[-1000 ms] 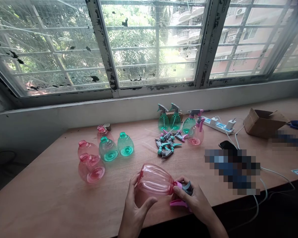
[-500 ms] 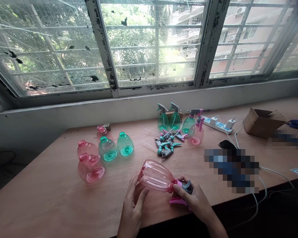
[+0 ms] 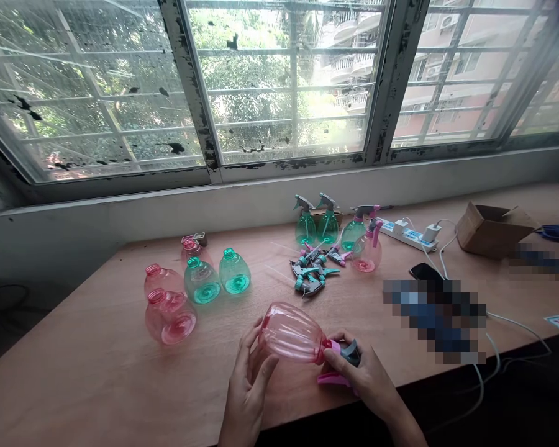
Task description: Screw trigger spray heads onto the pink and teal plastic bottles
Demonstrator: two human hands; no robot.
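A clear pink spray bottle lies tilted on its side in the air above the table's front, its base to the left. My left hand cups that base, fingers behind and thumb in front. At the neck, my right hand pinches the pink collar of the trigger spray head, which is dark grey with a pink trigger hanging below. The right fingers behind the head are partly hidden. Beyond the bottle lies a pile of loose spray heads.
Pink bottles and green bottles without heads stand at left. Several bottles with heads, including a green one, stand near the wall. At right are a power strip, cables, a cardboard box and a phone.
Both hands and the bottle stay almost in place. The bottle's base has shifted very slightly left and down.
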